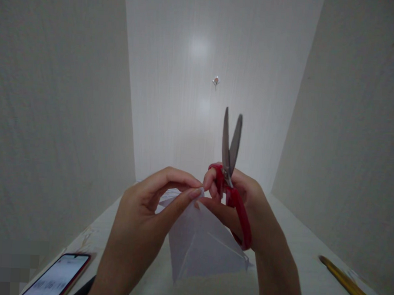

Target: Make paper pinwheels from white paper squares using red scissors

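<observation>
- White sheet [209, 243]: thin, creased, held up above the table in front of the person, between the two hands. Gathered to a peak at the top, flaring out below with a pointed corner low on the right. Paper or plastic film, can't tell.
- Left hand [145, 206]: thumb and index finger pinched together on the peak, other fingers curled behind, mostly hidden.
- Right hand [252, 197]: half curled, wearing the scissors on its fingers. Its thumb and fingertips also reach the sheet just beside the left pinch; whether they actually grip it, can't tell.
- Scissors [227, 172]: red handles, blades parted in a narrow V, pointing up and away from the sheet. Not cutting.
- Step in hand, my read: finger work at the peak, scissors parked on the right hand meanwhile.
- Next move, my read: calls for a firm left pinch so the folds don't slip, and blades clear of the left fingers. Any cut would first need the scissors turned round toward the sheet.
- Table [309, 265]: pale. Phone [59, 276] lower left, screen lit, digits blurred. Dark strip [83, 288] beside the left forearm, unidentified. Yellow-brown rod [348, 282] lower right, well apart from the hands.
- Back wall [167, 76]: pale, small shiny mark [216, 81] on it.
</observation>
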`<state>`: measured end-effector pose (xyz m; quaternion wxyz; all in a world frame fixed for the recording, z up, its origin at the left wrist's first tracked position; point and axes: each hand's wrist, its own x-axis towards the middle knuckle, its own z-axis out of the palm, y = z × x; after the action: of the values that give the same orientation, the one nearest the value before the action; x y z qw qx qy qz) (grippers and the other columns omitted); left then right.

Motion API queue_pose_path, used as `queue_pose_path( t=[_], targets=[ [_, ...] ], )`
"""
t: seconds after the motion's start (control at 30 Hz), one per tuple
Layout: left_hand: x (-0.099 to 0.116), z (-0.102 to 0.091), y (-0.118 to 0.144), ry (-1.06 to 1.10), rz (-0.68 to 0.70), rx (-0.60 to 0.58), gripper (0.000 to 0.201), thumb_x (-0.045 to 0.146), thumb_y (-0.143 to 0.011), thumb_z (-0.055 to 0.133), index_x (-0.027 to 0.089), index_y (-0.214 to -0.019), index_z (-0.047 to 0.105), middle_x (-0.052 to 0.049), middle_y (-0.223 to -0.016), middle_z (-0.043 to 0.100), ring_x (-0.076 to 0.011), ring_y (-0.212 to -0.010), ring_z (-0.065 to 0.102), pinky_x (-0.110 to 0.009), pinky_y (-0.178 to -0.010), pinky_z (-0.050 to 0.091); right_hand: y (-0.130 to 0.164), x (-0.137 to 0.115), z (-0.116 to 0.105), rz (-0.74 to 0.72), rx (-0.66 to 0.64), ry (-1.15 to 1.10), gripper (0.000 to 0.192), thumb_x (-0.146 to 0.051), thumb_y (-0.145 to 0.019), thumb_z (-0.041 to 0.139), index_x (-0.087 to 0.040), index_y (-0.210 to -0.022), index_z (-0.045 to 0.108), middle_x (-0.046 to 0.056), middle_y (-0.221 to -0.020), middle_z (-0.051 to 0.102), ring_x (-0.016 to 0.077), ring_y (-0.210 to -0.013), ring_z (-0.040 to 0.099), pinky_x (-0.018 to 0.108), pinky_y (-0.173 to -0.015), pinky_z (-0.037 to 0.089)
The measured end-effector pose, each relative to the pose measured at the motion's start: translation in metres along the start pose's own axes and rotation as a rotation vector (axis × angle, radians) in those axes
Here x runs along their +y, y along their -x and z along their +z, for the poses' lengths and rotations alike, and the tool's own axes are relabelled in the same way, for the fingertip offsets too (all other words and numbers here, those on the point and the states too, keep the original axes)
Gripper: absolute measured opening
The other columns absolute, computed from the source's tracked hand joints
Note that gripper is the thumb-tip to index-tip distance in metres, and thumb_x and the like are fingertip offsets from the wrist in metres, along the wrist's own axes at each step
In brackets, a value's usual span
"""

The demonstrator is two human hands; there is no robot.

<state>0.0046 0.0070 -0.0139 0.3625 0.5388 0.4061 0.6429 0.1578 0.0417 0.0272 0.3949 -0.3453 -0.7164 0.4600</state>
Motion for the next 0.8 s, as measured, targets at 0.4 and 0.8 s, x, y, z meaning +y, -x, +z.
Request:
queue_pose_path(
  t=[0.4,0.8],
  targets=[
    [-0.0007,0.0005,-0.0011,0.020,0.011,-0.037,0.014,0.018,-0.084,0.071,0.032,-0.083,0.073,0.009,-0.079,0.071,-0.0073,-0.073,0.064,-0.012,-0.066,0.048,-0.0005,0.0046,-0.0027,0.016,0.004,-0.018,0.014,-0.006,-0.077,0.064,-0.020,-0.076,0.061,-0.009,-0.061,0.049,0.0051,-0.053,0.041,0.015,-0.048,0.034],
    [-0.0011,0.0008,-0.0063,0.045,-0.034,-0.044,0.013,0.021,-0.084,0.069,0.025,-0.072,0.072,0.007,-0.067,0.067,-0.0056,-0.063,0.060,-0.009,-0.058,0.045,-0.0018,0.0018,-0.0031,0.080,-0.038,-0.089,0.018,-0.002,-0.073,0.067,-0.019,-0.072,0.060,-0.010,-0.059,0.048,0.0046,-0.052,0.041,0.015,-0.053,0.037]
  ],
)
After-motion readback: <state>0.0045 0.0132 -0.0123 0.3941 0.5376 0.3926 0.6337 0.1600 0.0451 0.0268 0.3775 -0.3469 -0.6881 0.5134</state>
